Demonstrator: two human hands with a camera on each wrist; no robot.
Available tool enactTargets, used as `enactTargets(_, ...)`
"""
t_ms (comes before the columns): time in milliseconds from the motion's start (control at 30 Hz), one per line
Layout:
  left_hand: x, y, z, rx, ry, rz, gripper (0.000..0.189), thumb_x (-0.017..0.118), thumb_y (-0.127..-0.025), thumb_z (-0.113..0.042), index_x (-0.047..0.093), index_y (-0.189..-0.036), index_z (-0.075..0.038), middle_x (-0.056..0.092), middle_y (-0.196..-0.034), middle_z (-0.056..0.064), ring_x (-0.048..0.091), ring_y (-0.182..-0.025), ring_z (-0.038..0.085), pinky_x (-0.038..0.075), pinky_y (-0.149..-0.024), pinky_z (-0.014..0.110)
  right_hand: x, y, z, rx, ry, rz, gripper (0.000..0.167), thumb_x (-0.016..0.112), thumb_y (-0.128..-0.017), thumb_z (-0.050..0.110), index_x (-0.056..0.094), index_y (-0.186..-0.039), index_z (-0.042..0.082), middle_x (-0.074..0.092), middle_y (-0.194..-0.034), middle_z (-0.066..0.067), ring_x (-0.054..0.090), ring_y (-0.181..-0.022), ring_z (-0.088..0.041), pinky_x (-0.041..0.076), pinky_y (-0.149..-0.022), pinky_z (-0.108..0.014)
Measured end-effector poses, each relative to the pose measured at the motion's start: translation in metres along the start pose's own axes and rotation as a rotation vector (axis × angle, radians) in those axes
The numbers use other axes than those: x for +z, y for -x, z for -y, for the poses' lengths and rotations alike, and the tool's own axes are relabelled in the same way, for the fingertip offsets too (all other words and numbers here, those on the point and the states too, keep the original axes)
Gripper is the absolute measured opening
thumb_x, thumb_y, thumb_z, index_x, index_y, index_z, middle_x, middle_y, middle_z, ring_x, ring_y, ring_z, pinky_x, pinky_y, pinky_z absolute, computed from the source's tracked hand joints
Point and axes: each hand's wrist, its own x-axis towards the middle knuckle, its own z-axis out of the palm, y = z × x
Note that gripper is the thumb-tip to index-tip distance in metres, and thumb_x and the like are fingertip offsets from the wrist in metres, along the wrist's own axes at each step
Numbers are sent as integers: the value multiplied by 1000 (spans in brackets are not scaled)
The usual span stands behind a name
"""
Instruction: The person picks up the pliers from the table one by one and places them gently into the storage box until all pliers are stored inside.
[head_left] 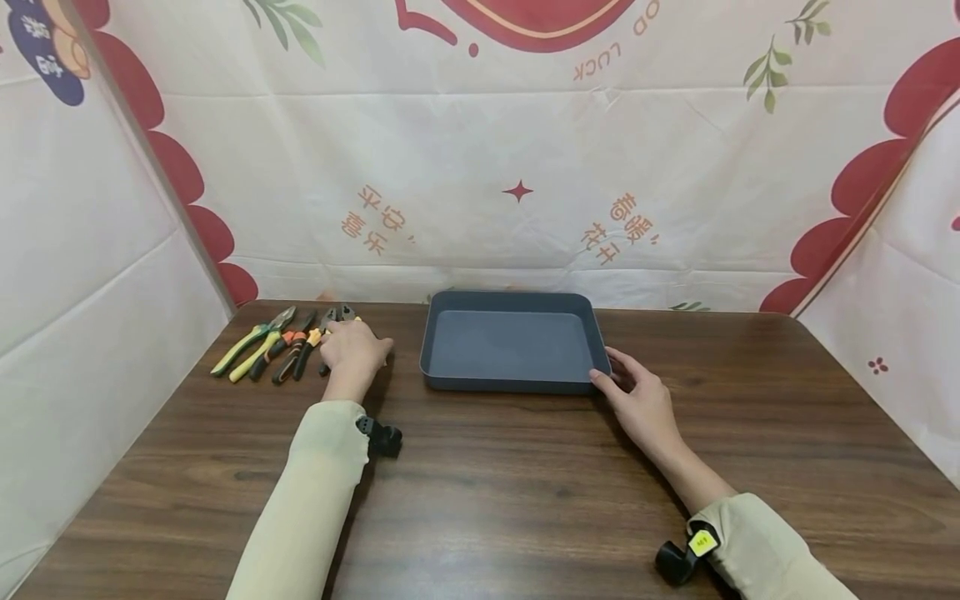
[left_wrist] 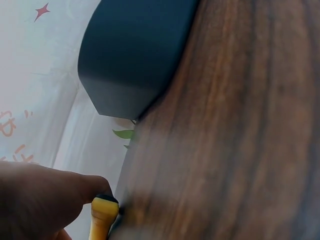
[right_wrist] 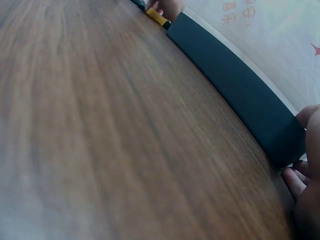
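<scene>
My left hand [head_left: 354, 348] is over the rightmost pliers [head_left: 347, 312] in a row at the table's left back. Its thumb lies by the yellow handle [left_wrist: 102, 215] in the left wrist view, and the hand grips these pliers; the fingertips are mostly hidden. My right hand [head_left: 637, 408] holds the near right corner of a dark blue-grey tray [head_left: 517, 386], thumb at the front wall and fingers along the right side. The tray lies flat with nothing in it.
Left of my left hand lie yellow-green pliers [head_left: 255, 343], orange-and-black pliers [head_left: 277, 346] and others with orange or yellow on the handles. Behind the brown wooden table [head_left: 480, 500] hangs a white printed cloth [head_left: 465, 167], with cloth sides left and right.
</scene>
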Motion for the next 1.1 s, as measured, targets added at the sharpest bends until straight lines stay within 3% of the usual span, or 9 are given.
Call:
enactTargets(167, -1, 2, -2, 4, -2, -6, 62, 63, -93, -52, 71, -114, 6, 50, -131, 37, 60, -108, 48, 55, -86, 50, -2, 1, 3, 10, -7, 9, 60, 60, -100, 44, 50, -150, 12, 63, -138, -23, 63, -125, -39, 49, -104, -55)
enactTargets(600, -6, 5, -5, 30, -30, -14, 66, 65, -92, -49, 63, -127, 8, 53, -127, 38, 62, -98, 42, 55, -77, 46, -2, 2, 2, 18, 1, 22, 62, 59, -100, 47, 49, -151, 13, 61, -140, -23, 62, -127, -40, 48, -104, -56)
enactTargets(833, -8, 4, -4, 24, -42, -20, 69, 69, -89, -49, 62, -129, 7, 54, -126, 37, 64, -102, 43, 56, -81, 48, -2, 2, 2, 15, 9, 17, 61, 59, -100, 46, 49, -151, 13, 61, -140, -23, 62, -126, -39, 48, -104, -56)
enactTargets(1100, -16, 7, 1, 35, 22, 14, 64, 68, -89, -43, 61, -127, 7, 53, -124, 37, 62, -107, 45, 56, -85, 50, -3, 2, 2, 15, 8, 17, 61, 60, -100, 46, 50, -150, 13, 61, -140, -23, 62, -126, -40, 49, -104, -55)
